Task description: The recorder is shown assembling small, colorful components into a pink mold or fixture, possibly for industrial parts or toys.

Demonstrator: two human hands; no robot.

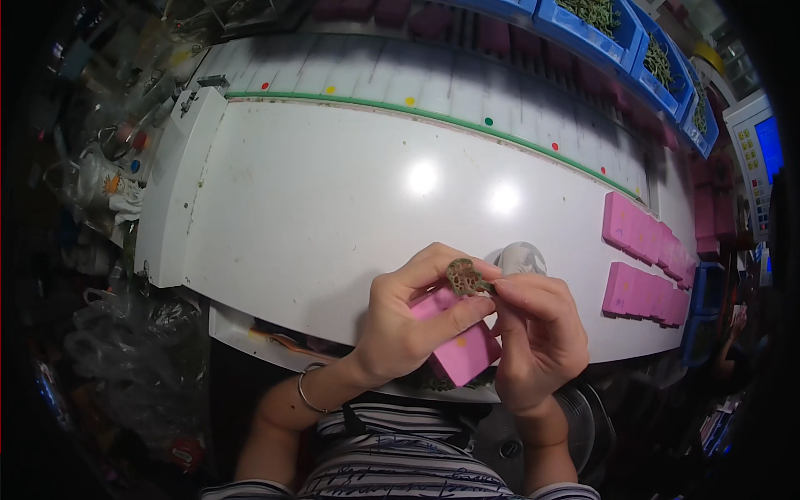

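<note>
A small brown-green dried plant piece, with a pitted, lattice-like face and a stem-like end, is held up over the near edge of the white table. My left hand is closed on it between thumb and forefinger. The fingertips of my right hand pinch its narrow end on the right. Just below is a pink box, partly hidden by my left hand; whether that hand also grips the box I cannot tell. Behind my right fingers stands a whitish rounded object, partly covered.
Two rows of pink boxes stand at the table's right end. Blue bins of dried green plant pieces are at the far right, beside a panel with a blue screen. A green strip edges the far side. Clear plastic bags hang left.
</note>
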